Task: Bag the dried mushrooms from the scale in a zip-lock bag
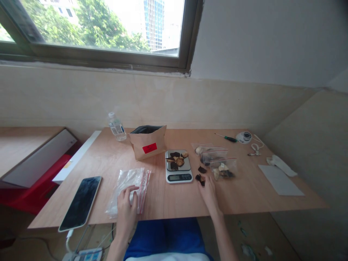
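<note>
My left hand point(127, 206) rests with its fingers apart on a stack of clear zip bags point(123, 181) with red seal lines. With the fingers of my right hand point(209, 192) I pinch a dark dried slice point(201, 181), low over the table right of the scale. Just beyond it lies another dark piece point(202, 169). A small white kitchen scale point(179, 178) stands between my hands and bears several brown and blackish dried slices point(179, 161); its display is too small to read. Filled zip bags point(224, 169) lie right of the scale, beyond my right hand.
Behind the scale stands an open kraft pouch point(141, 146) with a red label. A water bottle point(117, 127) is at the back left, a charging phone point(81, 203) at the front left. At right are a screwdriver point(227, 137), a white round device point(244, 137) and white paper point(281, 180).
</note>
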`<state>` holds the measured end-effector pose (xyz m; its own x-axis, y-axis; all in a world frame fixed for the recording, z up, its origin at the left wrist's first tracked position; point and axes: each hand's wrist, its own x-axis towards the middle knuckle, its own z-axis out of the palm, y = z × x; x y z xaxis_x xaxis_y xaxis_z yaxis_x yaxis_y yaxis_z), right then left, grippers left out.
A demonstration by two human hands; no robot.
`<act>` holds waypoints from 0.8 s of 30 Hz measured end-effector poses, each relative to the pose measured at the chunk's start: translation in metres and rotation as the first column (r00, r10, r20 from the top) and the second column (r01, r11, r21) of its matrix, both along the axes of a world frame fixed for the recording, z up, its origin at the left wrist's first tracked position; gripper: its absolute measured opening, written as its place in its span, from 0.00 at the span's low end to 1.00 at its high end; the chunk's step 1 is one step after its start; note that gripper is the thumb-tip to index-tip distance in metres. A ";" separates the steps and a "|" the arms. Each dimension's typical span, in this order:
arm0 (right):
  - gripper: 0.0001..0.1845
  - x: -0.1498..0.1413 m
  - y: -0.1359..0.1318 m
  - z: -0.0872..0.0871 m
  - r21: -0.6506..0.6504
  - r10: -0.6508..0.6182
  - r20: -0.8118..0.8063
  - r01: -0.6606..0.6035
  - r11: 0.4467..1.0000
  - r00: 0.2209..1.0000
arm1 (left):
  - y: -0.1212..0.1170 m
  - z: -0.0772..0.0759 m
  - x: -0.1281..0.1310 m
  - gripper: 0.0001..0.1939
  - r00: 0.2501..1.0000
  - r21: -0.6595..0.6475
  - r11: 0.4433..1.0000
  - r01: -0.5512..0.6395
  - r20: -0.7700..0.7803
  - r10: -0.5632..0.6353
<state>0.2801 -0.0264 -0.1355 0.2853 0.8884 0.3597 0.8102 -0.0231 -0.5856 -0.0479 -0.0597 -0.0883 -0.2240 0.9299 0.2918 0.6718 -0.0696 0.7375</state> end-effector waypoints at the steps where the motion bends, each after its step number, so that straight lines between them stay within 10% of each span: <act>1: 0.15 0.001 0.003 0.003 -0.006 -0.004 -0.029 0.004 1.000 1.000 | -0.001 -0.001 -0.002 0.11 1.000 0.000 1.000 -0.001 0.001 0.001; 13: 0.23 -0.033 0.078 0.035 0.084 0.012 -0.105 -0.003 0.996 0.994 | 0.000 0.004 0.002 0.12 1.000 0.003 1.000 0.014 0.017 -0.014; 24: 0.14 -0.012 0.001 0.012 0.144 0.093 -0.226 -0.061 0.988 0.970 | 0.003 -0.013 -0.012 0.13 0.998 0.011 1.000 -0.003 -0.066 0.003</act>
